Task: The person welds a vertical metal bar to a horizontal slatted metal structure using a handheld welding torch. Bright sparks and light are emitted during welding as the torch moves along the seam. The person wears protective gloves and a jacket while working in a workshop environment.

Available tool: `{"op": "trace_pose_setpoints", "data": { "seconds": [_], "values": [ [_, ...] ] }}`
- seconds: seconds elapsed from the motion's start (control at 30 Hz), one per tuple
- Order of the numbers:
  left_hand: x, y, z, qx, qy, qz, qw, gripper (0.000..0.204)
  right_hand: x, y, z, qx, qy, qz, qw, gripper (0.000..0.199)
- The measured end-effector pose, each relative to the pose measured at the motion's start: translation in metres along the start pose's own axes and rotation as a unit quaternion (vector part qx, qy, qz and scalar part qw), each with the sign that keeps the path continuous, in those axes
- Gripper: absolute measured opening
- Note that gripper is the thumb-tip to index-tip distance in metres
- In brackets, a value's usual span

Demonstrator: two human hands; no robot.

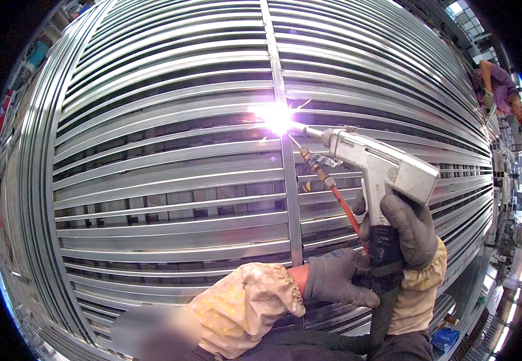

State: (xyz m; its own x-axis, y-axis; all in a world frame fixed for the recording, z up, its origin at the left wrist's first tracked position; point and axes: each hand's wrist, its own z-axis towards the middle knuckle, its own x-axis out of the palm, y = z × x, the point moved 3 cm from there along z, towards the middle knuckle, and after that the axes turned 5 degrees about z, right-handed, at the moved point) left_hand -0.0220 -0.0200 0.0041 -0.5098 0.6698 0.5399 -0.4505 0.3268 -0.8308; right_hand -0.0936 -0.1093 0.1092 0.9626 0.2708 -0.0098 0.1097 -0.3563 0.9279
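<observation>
Right grip (411, 231) holds silver welding gun (381, 159); bright arc (276, 118) flares on metal frame (292, 216). Left grip (337, 278) against black-taped handle (386, 256); cannot tell if closed.

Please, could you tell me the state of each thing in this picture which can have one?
Welding gun: working, glaring light at its tip.
Right hand: gloved, closed around the gun.
Left hand: gloved, at the handle; grip partly hidden.
Red hose: joined to a metal nozzle.
Metal bars: laid in rows.
</observation>
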Motion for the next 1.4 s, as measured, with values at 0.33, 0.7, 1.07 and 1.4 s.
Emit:
{"op": "trace_pose_setpoints", "data": {
  "seconds": [0.33,0.7,1.07,1.4],
  "values": [
    [0.000,0.011,0.001,0.040,-0.057,0.040,0.997,0.054,0.001,0.001,0.001,0.023,-0.006,-0.009,1.000,0.042],
    [0.000,0.016,0.000,0.019,-0.050,0.039,0.998,0.057,0.004,0.005,0.000,0.038,0.028,0.037,0.998,0.040],
    [0.002,0.004,-0.001,-0.025,0.009,-0.011,1.000,0.060,0.004,0.007,-0.002,0.038,0.039,0.003,0.999,0.043],
    [0.004,0.002,-0.001,0.010,0.005,-0.022,1.000,0.059,-0.007,0.000,-0.004,0.043,0.035,0.022,0.998,0.041]
  ]
}}
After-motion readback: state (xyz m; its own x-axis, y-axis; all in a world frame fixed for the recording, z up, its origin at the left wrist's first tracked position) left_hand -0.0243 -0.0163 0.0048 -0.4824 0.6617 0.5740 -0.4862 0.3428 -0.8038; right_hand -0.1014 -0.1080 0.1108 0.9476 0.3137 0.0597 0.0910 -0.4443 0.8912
